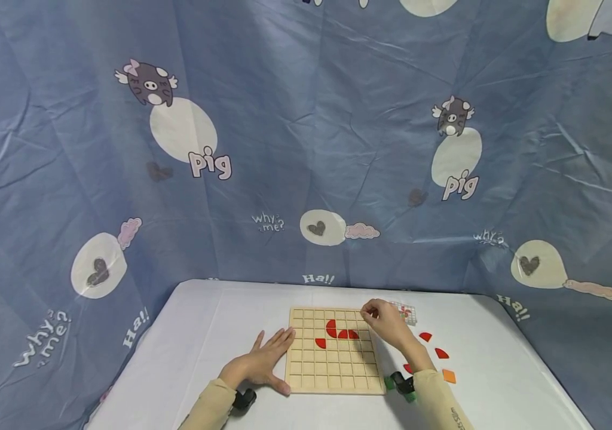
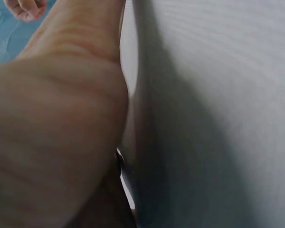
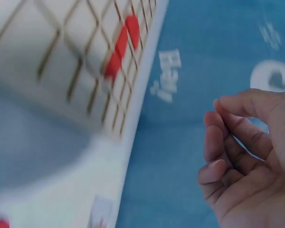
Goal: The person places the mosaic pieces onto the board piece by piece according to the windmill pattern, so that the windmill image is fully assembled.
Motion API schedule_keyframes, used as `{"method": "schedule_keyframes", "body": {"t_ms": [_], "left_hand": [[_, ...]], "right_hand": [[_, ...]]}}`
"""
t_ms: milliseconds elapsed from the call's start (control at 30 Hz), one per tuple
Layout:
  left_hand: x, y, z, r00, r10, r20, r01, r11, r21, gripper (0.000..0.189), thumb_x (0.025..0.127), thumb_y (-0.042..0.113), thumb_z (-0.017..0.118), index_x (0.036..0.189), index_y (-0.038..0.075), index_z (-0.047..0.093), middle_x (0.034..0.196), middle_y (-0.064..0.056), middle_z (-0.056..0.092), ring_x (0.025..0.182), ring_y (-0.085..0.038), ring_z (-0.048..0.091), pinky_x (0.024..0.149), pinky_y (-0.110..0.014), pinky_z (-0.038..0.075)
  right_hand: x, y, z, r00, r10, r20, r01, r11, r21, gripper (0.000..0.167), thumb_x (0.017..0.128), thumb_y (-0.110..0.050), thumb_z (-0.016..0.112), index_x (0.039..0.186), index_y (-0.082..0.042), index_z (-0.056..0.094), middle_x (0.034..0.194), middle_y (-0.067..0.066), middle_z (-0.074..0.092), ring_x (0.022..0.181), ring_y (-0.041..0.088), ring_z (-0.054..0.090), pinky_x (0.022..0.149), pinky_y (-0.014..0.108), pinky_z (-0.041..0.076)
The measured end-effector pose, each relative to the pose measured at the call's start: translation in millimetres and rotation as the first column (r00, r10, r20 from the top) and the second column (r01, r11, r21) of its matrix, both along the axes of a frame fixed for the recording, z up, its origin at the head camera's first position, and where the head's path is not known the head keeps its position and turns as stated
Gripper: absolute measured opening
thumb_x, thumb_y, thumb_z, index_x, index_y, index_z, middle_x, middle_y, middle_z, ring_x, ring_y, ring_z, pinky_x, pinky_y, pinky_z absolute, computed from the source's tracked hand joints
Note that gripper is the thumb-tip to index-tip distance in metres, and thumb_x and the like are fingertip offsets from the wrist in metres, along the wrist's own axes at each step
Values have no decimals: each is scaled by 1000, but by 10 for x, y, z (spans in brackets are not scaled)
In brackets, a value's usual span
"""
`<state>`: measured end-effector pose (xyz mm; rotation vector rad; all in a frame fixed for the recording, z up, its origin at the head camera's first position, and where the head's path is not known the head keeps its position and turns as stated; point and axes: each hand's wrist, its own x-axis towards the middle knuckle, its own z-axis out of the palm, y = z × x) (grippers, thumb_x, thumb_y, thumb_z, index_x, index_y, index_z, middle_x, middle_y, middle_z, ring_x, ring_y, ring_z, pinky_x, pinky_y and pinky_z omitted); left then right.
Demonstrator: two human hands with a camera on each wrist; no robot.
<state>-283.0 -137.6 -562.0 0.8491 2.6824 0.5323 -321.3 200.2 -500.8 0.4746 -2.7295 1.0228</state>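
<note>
A square wooden grid board (image 1: 335, 370) lies on the table, with several red quarter-round pieces (image 1: 320, 343) in cells of its upper half. My left hand (image 1: 260, 360) rests with spread fingers along the board's left edge, its fingertips and thumb touching the frame. In the left wrist view, the heel of that hand fills the left side. My right hand (image 1: 386, 324) hovers over the board's upper right corner. Its fingers curl loosely and the thumb tip meets the index finger; the right wrist view of the right hand (image 3: 251, 156) shows no piece between them.
Right of the board lie a patterned card (image 1: 408, 314), loose red pieces (image 1: 442, 353), an orange square (image 1: 448, 375) and green pieces (image 1: 389, 383), partly hidden by the right wrist camera (image 1: 403, 382). A blue printed cloth (image 1: 295, 149) hangs behind the white table (image 1: 230, 322).
</note>
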Motion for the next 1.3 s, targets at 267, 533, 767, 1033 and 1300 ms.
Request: {"method": "schedule_keyframes", "body": {"t_ms": [267,533,767,1033,1300], "left_hand": [[1,-9,-19,1000,15,8,-15,1000,-4,129,61,69,74,156,9,11,164,-8,6,151,-31,6,117,-65,-4],[10,-13,-8,1000,9,8,-9,1000,-3,128,62,67,75,155,8,10,164,-9,5,151,-32,6,117,-65,-4],[13,-13,-10,1000,6,-1,-6,1000,-7,129,61,68,74,155,8,10,164,-10,6,151,-32,6,117,-65,-4],[2,-4,-15,1000,7,4,-7,1000,-1,129,61,68,74,156,8,11,164,-9,6,151,-31,5,117,-65,-5],[2,1,-4,1000,2,5,-2,1000,3,129,62,67,75,156,8,10,164,-9,5,151,-32,5,117,-65,-5]], "right_hand": [[-27,583,-36,984,-173,-30,173,985,-9,5,89,-13,67,85,-11,69,78,-2,67,70,8,58,60,23,48],[-1,1004,-157,960,-270,76,269,963,28,10,89,-14,64,93,-6,68,83,4,68,73,12,59,57,24,48],[20,1205,-271,949,-297,108,292,954,61,13,82,-6,63,93,0,68,82,7,66,68,13,53,52,24,43],[25,1333,-363,934,-303,190,288,952,104,21,79,-1,66,99,1,68,95,15,66,74,19,57,57,27,47],[32,1386,-403,912,-314,264,272,945,185,30,77,1,66,107,1,68,107,20,61,90,28,58,77,46,51]]}}
